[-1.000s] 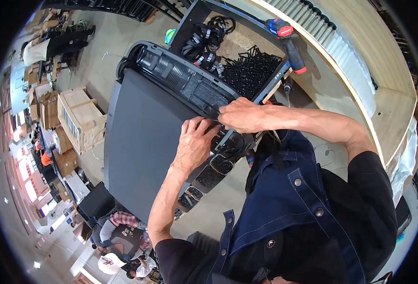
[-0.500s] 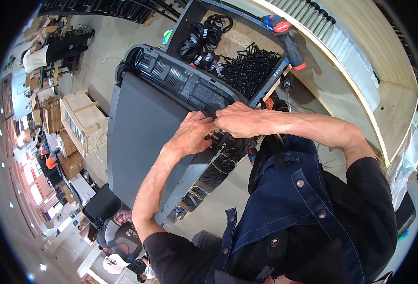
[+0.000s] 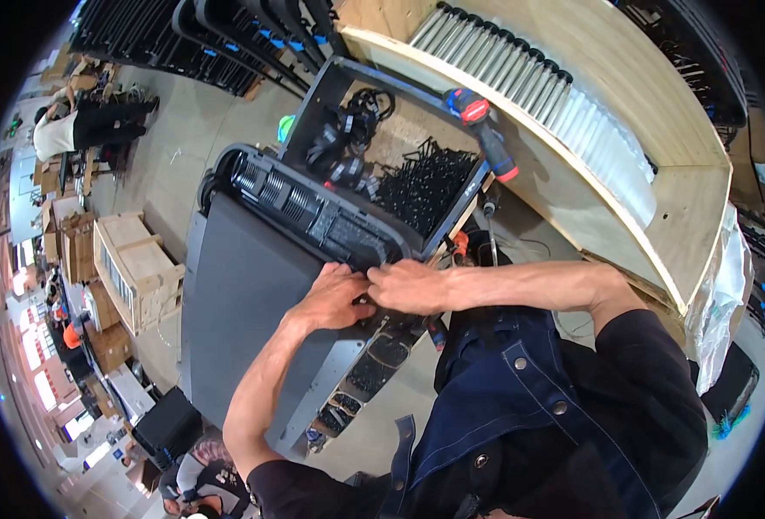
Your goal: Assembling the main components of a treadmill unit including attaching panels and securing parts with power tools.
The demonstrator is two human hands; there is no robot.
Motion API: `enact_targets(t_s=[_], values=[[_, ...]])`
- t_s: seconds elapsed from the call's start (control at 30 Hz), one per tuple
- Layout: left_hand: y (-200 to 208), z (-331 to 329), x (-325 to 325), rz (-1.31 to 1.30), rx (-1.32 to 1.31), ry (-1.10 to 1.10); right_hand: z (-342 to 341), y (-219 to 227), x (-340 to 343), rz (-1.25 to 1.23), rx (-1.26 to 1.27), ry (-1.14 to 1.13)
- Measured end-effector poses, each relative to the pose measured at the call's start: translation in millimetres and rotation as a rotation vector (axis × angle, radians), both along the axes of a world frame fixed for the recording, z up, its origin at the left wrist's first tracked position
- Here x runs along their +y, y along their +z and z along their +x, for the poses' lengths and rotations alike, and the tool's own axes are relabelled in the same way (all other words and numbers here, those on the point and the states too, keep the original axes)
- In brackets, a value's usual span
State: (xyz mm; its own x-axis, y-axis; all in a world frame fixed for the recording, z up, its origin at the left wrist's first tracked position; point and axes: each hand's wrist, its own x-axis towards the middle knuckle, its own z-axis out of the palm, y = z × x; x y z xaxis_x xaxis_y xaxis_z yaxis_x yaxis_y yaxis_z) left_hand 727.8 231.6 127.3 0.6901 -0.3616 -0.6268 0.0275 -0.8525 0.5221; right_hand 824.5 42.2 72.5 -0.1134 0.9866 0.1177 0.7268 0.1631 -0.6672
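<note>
My left hand (image 3: 332, 298) and my right hand (image 3: 407, 285) meet at the near corner of a dark machine that looks like a treadmill, with a flat grey belt (image 3: 235, 320) and a black ribbed end housing (image 3: 313, 212). Both hands are closed, fingertips bent inward and almost touching at the housing's edge. Whatever they pinch is hidden beneath the fingers. Just beyond them, an open black bin (image 3: 381, 80) holds black screws (image 3: 426, 182) and coiled black cables (image 3: 348, 130). A blue and red cordless drill (image 3: 484, 134) lies across the bin's right edge.
Right of the bin stands a large plywood crate (image 3: 694, 208) with rows of metal tubes (image 3: 486, 52). A second driver's long bit (image 3: 491, 229) shows below the bin. Black frames (image 3: 253, 26) stand at the back. A slatted wooden crate (image 3: 140, 277) sits on the floor to the left.
The whole view has shifted, so the machine, bin and hands sit lower and further left in the picture. My hands stay together at the same corner of the housing.
</note>
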Motion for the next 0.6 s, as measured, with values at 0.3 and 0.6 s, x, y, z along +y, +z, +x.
enact_targets(t_s=[0.3,0.6], values=[[-12.2,-19.1,3.7,0.012,-0.035,0.005,92.3,-20.5,-47.7,0.224,0.280,-1.015],[-15.6,0.9,2.7,0.009,0.018,-0.016,220.4,-110.7,-67.4,-0.350,0.033,-1.352]])
